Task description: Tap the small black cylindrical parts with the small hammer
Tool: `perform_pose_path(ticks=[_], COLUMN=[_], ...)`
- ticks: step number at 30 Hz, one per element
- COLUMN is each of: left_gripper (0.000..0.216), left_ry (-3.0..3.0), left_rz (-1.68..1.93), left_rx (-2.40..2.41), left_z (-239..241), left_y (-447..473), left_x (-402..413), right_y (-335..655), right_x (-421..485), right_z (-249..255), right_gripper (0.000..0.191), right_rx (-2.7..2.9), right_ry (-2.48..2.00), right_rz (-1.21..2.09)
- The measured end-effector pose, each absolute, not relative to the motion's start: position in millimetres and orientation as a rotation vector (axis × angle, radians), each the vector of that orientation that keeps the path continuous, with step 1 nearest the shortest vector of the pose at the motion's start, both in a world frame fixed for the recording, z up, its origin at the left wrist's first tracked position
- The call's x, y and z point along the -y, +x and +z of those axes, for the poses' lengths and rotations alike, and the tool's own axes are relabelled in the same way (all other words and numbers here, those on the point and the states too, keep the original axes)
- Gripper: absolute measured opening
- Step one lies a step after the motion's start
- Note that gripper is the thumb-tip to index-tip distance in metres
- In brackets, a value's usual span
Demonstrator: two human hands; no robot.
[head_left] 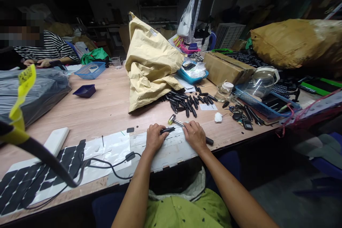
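My left hand (pixel 154 138) is closed around a few slim black pieces (pixel 168 130) whose ends stick out to the right. My right hand (pixel 195 136) is curled over the shaft of a small hammer (pixel 179 123). The hammer's head, with a yellowish face, points up and left, and its dark handle end shows to the right of the wrist. Both hands are low over a grey-white board (pixel 168 153) at the table's near edge. Just beyond them lies a pile of black, pen-like pieces (pixel 187 101), partly covered by a large paper sack (pixel 149 64).
On the left are black sheets of squares (pixel 18 181), a cable (pixel 107 165) and a dark blue tray (pixel 84 91). Keys and tools (pixel 242 114), a jar (pixel 223 92) and a blue basket (pixel 262 105) stand right. A person in striped sleeves (pixel 57 44) sits across the table.
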State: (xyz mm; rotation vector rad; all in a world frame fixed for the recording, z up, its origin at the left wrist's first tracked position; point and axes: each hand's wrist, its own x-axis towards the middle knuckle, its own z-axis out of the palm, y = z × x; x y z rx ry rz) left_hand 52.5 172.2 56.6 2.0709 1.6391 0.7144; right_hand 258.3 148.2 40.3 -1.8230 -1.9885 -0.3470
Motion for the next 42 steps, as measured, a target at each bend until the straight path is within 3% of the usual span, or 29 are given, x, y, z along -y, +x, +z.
perform_pose_path(ticks=[9, 23, 42], left_gripper=[0.014, 0.012, 0.012], left_ry=[1.990, 1.880, 1.890], left_rz=[0.685, 0.795, 0.747], left_rx=[-1.699, -1.757, -1.805], left_z=[61, 54, 53], left_y=[54, 56, 60], left_x=[-181, -189, -189], right_y=[260, 248, 229], right_x=[-150, -116, -115], right_z=[42, 47, 53], right_gripper=[0.023, 0.034, 0.037], right_rx=[1.998, 1.707, 1.878], right_ry=[-1.813, -1.530, -1.502], right_rz=[-0.312, 0.217, 0.032])
